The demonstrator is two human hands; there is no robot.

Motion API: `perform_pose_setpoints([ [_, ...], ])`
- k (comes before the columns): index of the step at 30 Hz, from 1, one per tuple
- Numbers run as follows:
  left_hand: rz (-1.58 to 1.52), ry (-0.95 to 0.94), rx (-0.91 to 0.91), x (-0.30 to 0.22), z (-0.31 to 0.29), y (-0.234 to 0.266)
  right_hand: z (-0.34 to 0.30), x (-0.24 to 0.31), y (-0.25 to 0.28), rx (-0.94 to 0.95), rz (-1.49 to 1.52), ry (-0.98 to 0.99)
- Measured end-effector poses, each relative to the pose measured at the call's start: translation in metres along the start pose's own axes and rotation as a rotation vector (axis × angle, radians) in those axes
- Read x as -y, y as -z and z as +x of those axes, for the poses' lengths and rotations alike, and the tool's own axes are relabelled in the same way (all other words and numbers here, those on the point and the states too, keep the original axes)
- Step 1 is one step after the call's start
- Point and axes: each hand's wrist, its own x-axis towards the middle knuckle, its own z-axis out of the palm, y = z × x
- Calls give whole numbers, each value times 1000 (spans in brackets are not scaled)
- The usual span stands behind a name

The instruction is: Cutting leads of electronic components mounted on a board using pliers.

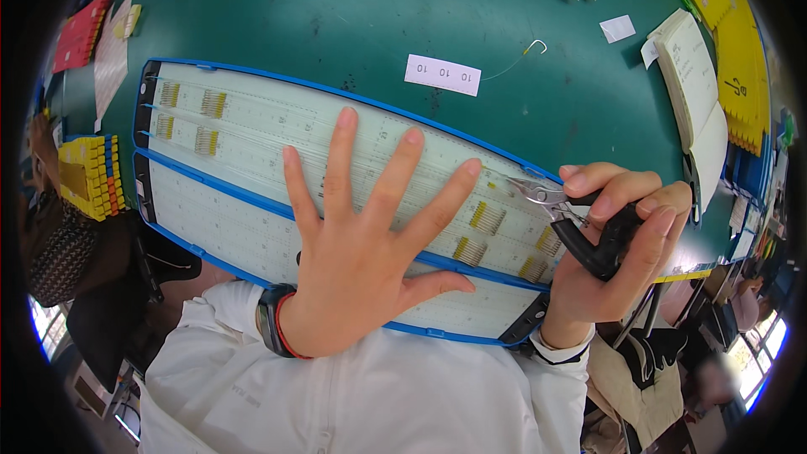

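A long blue-rimmed case (277, 240) lies open in front of me, its pale panels printed with fine marks. Rows of small hooks with yellow-wrapped shanks (213, 103) sit near its left end, and more such hooks (487, 217) sit toward the right. Thin clear lines run lengthwise between them. My left hand (357, 261) is spread flat across the middle of the case, pressing over the lines. My right hand (639, 227) grips black-handled cutting pliers (588, 244). Their metal jaws point left over the case's upper right edge, near the lines; whether they touch one is too fine to tell.
On the green table (336, 25) beyond the case lie a white paper strip (443, 75) and a hook on a line (535, 47). An open notebook (689, 76) and yellow folders (740, 59) stand right. Yellow stacked pieces (91, 176) are at left.
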Motion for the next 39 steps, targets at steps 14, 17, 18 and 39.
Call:
perform_pose_setpoints([
  [14,-2,-2,11,-3,2,2,-2,1,9,-77,-9,-18],
  [17,-4,-5,15,-2,2,2,-2,2,8,-98,-21,-20],
  [18,-7,-3,18,-2,1,2,-2,3,8,-101,-43,-22],
  [39,-20,-3,7,-1,0,1,-4,3,6,-122,-41,-1],
])
